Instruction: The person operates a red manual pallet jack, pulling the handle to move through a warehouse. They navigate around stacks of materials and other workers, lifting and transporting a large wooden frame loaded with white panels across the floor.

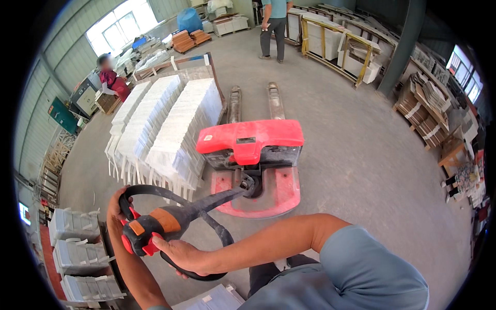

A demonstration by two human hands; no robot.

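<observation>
A workshop with a grey floor (351,155) surrounds you, and the red pallet truck (250,135) stands ahead, just beside the rows of white slabs (191,113). Your left hand (117,204) curls around the loop handle (150,189); your right hand (183,254) wraps its lower side, thumb by a red control (150,248). The truck looks heavy and rigid, so the loop seems the best hold. Farther off, yellow frames (362,72) contain pale slabs (332,44)

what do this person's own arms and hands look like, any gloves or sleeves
The left hand and right hand are gloveless, with no rings or watch discernible. A loose grey-blue short sleeve shows on the right; the left forearm and right forearm are bare.
</observation>
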